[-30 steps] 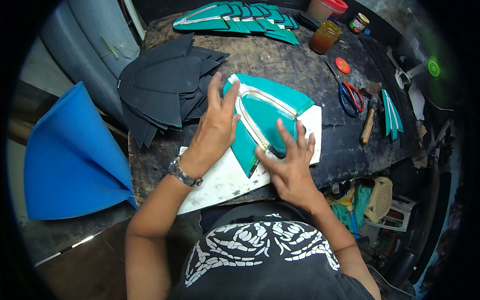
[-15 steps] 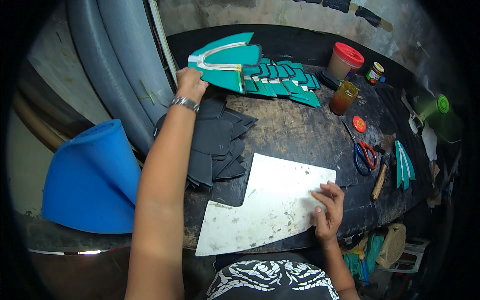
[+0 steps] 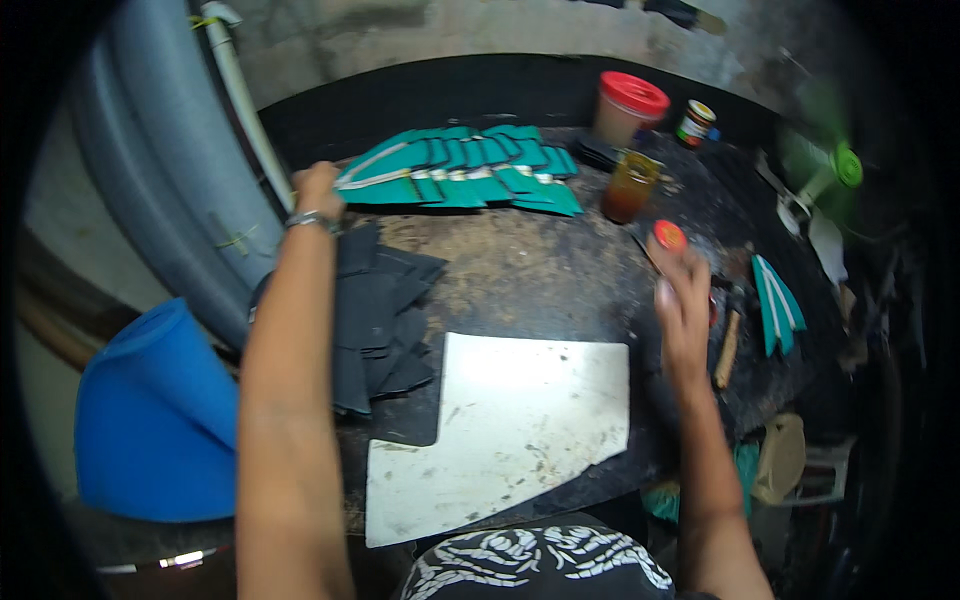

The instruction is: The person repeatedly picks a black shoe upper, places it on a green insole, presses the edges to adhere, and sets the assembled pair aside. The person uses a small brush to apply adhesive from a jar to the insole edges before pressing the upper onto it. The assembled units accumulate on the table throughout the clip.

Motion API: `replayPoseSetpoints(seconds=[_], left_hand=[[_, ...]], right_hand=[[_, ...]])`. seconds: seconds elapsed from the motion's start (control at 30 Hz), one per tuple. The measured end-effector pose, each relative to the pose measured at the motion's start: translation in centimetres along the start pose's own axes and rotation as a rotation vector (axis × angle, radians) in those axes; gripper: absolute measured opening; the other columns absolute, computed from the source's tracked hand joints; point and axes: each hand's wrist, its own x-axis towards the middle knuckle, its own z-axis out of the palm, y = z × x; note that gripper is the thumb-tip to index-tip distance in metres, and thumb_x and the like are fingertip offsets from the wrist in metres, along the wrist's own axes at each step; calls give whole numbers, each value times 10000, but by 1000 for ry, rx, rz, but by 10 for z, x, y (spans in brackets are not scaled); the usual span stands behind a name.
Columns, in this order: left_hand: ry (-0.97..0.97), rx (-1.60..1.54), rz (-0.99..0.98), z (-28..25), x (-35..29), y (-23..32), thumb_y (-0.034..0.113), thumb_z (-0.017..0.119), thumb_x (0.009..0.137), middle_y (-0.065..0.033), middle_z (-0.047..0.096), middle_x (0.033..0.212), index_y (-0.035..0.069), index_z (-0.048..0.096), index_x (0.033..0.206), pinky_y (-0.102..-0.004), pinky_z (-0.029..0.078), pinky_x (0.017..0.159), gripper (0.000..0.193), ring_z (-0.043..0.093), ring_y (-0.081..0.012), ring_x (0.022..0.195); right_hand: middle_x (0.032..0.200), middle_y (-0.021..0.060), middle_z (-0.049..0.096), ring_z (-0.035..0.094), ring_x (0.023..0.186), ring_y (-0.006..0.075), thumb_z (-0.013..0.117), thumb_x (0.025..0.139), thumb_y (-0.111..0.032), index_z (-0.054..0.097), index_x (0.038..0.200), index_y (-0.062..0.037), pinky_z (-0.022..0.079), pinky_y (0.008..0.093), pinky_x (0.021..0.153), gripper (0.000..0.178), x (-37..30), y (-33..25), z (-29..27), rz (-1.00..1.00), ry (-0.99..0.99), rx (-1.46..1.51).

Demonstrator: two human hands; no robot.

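The dark, scuffed worktable (image 3: pixel 520 270) fills the middle of my view. Off its left edge sits a big blue cone-shaped roll (image 3: pixel 150 420), and beside that a grey curved panel (image 3: pixel 160 200) leans upright. Right in front of me lies the white cutting board (image 3: pixel 510 420), flat and bare, its near corner hanging over the table edge. To its left is a loose heap of black cut pieces (image 3: pixel 385 320), and my left forearm crosses straight over it.

At the far side runs the row of teal pieces (image 3: pixel 470 175), overlapped like shingles, pale trim showing. My left hand (image 3: pixel 318 190) is at the left end of that row, fingers curled down onto the end piece with the white V-shaped trim; from here I can't tell whether I'm gripping it or just pressing on it. A metal watch (image 3: pixel 308 220) sits on that wrist.

My right hand (image 3: pixel 682 305) hovers over the right side of the table, blurred, fingers loosely extended, nothing in it. Just beyond it lies a small red lid (image 3: pixel 669 234), and to its right a wooden-handled tool (image 3: pixel 727 348) and a short stack of teal strips (image 3: pixel 775 305). Farther back stand an amber jar (image 3: pixel 630 187), a red-lidded tub (image 3: pixel 628 108) and a small tin (image 3: pixel 695 122).
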Motion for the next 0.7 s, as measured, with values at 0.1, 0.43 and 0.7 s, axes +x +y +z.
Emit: replayPoseSetpoints(seconds=[0.1, 0.43, 0.7], left_hand=[[-150, -20, 274, -35, -66, 42, 328, 729, 842, -196, 662, 1133, -67, 600, 1251, -380, 491, 944, 583, 629, -315, 1071], [-336, 998, 320, -158, -189, 14, 458, 778, 772, -286, 523, 1343, -109, 452, 1373, -401, 396, 1083, 889, 507, -393, 1267], [-144, 643, 569, -145, -220, 47, 61, 707, 807, -178, 602, 1106, -21, 531, 1161, -379, 480, 899, 404, 607, -278, 1093]], right_hand=[[1384, 197, 444, 388, 1317, 353, 399, 1011, -457, 678, 1264, -187, 263, 488, 1099, 463, 100, 61, -4, 29, 138, -237], [1423, 175, 478, 391, 1366, 361, 247, 981, -658, 439, 1444, -150, 194, 656, 1087, 713, 227, 127, 24, 63, -351, -796], [1280, 123, 536, 444, 1273, 306, 426, 991, -571, 750, 1079, -91, 246, 528, 1085, 586, 158, 64, -13, 74, -288, -701]])
